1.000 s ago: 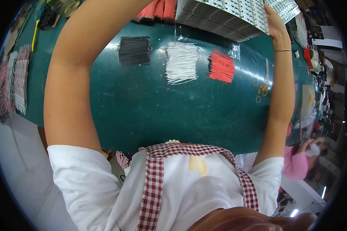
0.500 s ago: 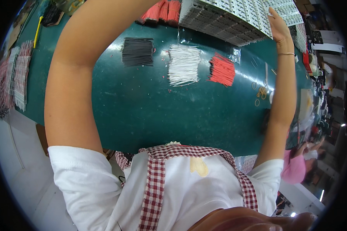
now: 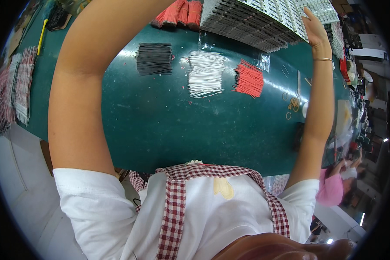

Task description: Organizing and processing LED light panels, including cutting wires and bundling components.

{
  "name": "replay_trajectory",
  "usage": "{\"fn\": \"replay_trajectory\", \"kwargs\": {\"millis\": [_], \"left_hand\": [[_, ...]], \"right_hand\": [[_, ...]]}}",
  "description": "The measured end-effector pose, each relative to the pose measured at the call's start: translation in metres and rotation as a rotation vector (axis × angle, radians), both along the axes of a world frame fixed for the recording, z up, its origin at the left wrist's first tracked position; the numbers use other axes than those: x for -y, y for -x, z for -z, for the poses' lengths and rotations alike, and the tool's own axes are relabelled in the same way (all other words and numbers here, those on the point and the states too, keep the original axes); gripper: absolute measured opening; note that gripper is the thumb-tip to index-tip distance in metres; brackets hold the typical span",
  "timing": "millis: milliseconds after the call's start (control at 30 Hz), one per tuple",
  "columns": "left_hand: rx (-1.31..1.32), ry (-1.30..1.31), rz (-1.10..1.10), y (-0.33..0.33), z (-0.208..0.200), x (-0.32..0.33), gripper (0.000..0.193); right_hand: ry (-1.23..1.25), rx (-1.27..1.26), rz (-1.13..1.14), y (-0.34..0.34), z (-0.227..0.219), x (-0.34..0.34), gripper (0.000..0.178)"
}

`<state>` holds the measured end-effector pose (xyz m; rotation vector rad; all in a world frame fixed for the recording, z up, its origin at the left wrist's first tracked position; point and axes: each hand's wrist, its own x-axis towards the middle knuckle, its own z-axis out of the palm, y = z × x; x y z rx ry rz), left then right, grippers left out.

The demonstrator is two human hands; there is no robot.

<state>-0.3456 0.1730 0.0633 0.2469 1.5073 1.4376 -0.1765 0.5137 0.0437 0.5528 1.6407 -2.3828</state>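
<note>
Toward 10 o'clock at the rim, long red-and-white wire bundles [image 3: 24,86] lie on the dark green, glossy tabletop [image 3: 190,134]. The bare left arm [image 3: 78,86] reaches up past 11 o'clock; its left hand is beyond the upper edge, so I cannot tell how its fingers stand. At 11 o'clock lies a flat batch of straight black wires [image 3: 154,59], at 12 a white wire batch [image 3: 206,73], between 1 and 2 a shorter red wire batch [image 3: 249,78].

The thick stack of silvery-white, grid-patterned rectangular panels [image 3: 247,26] stands at 1 o'clock, its long visible edge running from 10 to 4. The right hand [image 3: 315,32], near 2, touches its right-hand end, the stack lying toward 9 from the fingers; whether they clamp it or merely rest there, I cannot tell.
</note>
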Motion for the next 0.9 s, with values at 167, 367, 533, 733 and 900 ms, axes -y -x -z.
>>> {"fn": "replay_trajectory", "kwargs": {"millis": [167,367,533,733,900], "left_hand": [[-0.010,0.039,0.005,-0.006,-0.004,-0.003,0.062],[-0.023,0.083,0.015,-0.010,-0.007,-0.008,0.062],[-0.029,0.099,0.025,-0.016,-0.015,-0.012,0.062],[-0.031,0.147,0.007,-0.011,-0.011,-0.007,0.063],[-0.029,0.176,0.016,-0.012,-0.009,-0.012,0.063]], "right_hand": [[0.085,-0.087,0.055,-0.005,-0.014,0.056,0.047],[0.050,-0.098,0.133,0.001,-0.008,0.081,0.045],[0.221,-0.062,0.038,0.004,0.008,0.026,0.044],[0.050,-0.010,0.168,0.009,-0.014,0.076,0.054],[0.158,0.030,0.175,0.017,-0.017,0.061,0.067]]}}
